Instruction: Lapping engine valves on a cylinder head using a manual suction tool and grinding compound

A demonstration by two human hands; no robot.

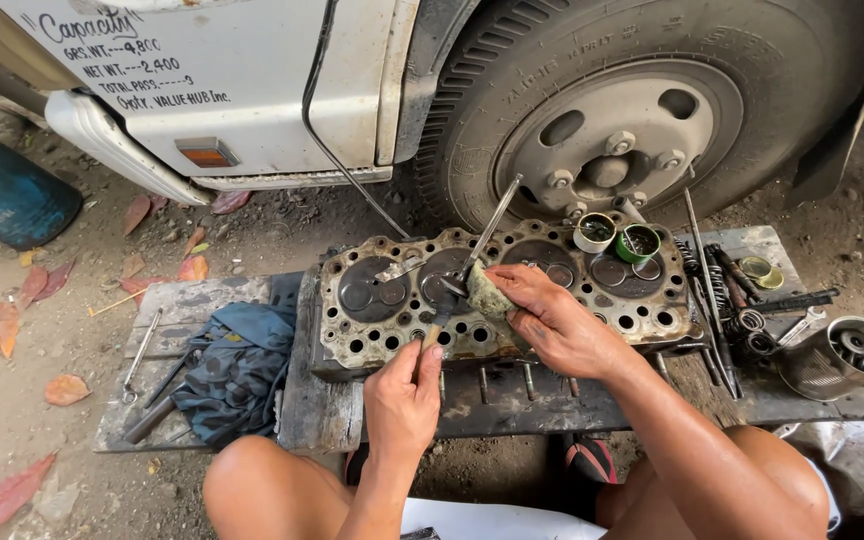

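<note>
- Right now the cylinder head point(512, 300) lies flat on the wooden counter point(322, 410), combustion face up, so all 4 chambers are open to me from above. It sits just beside the truck's front wheel point(622, 110), between my knees and the tyre.
- My left hand point(402, 395) is curled shut around the wooden handle of a scraper point(452, 290). The metal shaft runs up and away from me at a slant, with its working end down on the face near the 2nd chamber. Holding it low on the handle seems to give me leverage.
- My right hand point(552, 315) is pressed down on a greenish scouring pad point(487, 292), fingers bent over it and pinching it against the head's face, just beside the scraper's tip.
- 2 small tins, 1 white point(594, 232) and 1 green point(638, 243), stand on the far edge of the head, near my right hand.
- Valve springs and long rods point(722, 290) lie to the right on the counter, apart from the head, next to a metal cup-shaped housing point(842, 355).
- A dark blue rag point(237, 365) is bunched to the left, with a spanner point(140, 355) beside it at the counter's edge.
- Dry leaves point(67, 388) are scattered over the dirt floor.
</note>
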